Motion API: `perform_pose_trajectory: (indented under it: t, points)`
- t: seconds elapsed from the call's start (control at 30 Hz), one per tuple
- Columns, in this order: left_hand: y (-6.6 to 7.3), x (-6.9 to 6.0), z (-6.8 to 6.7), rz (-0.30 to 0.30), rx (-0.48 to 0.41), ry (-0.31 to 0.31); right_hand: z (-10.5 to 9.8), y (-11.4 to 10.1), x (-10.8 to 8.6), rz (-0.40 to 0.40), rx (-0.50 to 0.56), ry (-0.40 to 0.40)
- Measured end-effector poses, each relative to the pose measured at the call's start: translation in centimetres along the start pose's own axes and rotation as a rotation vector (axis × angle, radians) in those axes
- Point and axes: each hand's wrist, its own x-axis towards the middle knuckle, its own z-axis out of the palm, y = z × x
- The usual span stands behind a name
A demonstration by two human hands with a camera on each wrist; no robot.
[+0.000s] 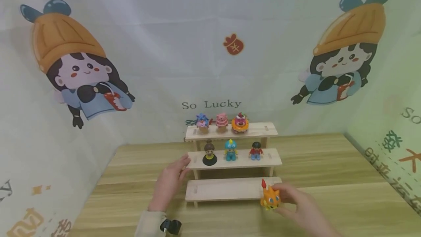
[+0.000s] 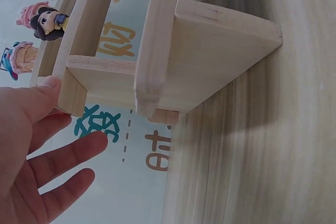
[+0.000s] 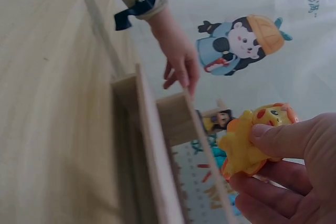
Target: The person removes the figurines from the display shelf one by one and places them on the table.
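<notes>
Pale cloth [image 1: 158,65] printed with cartoon figures [image 1: 87,72] backs a wood-grained tabletop [image 1: 322,164] under soft light.

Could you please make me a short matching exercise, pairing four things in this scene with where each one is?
Column one:
1. Orange figure
2. Teal figure
3. Pink figure
4. Left hand

Column two:
A. On the top tier, between two others
B. Held in the right hand
C. Touching the left end of the middle tier
D. On the middle tier, between two others

Right pairs: 1-B, 2-D, 3-A, 4-C
</notes>
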Motion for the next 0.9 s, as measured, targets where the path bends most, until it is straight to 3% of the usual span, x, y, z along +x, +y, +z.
perform_pose_trajectory:
  t: [0.23,0.4,0.6,0.8,0.9]
  points:
    - [0.1,0.0,0.5,-0.002,-0.018,0.006,2.6,3.3,-1.6,-0.068,0.108,-0.115]
    - [-0.5,-0.2,0.4,-0.045,-0.057,0.017,4.1,4.8,-1.7,-0.122,0.155,-0.095]
    - [-0.5,-0.2,0.4,-0.036,-0.092,0.046,4.6,5.0,-2.3,-0.013,0.174,-0.106]
    - [-0.3,-0.2,0.3,-0.05,-0.122,0.048,5.2,5.9,-2.8,-0.132,0.169,-0.041]
    - [-0.3,-0.4,0.5,-0.066,-0.126,0.032,5.4,6.4,-3.0,-0.081,0.156,-0.043]
